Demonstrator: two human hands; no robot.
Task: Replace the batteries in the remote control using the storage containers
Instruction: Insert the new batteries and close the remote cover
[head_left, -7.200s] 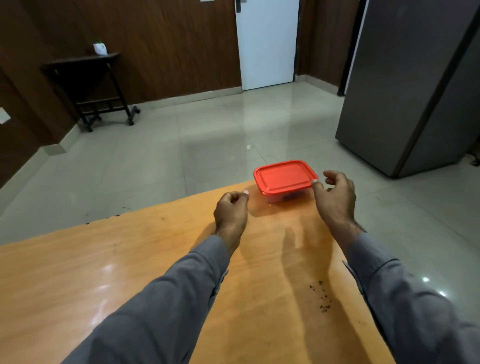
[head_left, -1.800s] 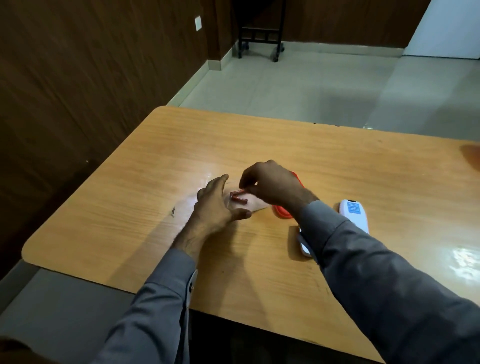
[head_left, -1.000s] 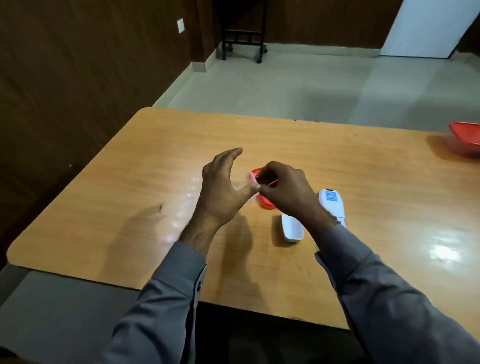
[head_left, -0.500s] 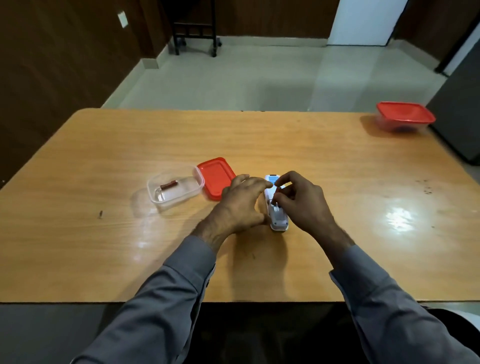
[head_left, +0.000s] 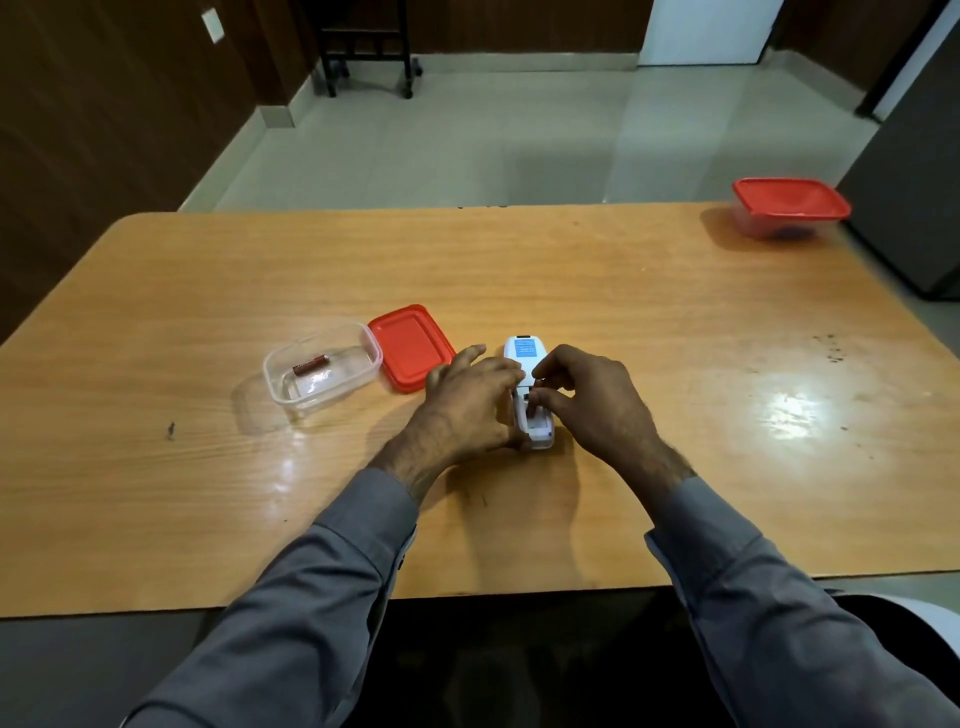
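two hands on white plastic remote control (head_left: 525, 358) on wooden desk (head_left: 675, 322): left hand (head_left: 470, 402) clamps side, right hand (head_left: 589, 400) fingers (head_left: 543, 400) pinched at open battery bay, battery itself not visible. seat cell straight, check polarity, press gently.

I sit in what looks like an office room. Dark wood-panelled walls (head_left: 104, 104), a pale tiled floor (head_left: 467, 145) and a white door (head_left: 706, 31) surround my wooden table (head_left: 623, 291).

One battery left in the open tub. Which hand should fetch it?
Left, probably. The left hand sits on the side of the remote nearer the open tub, where the battery lies. The right hand would have to cross over the remote and the left hand.
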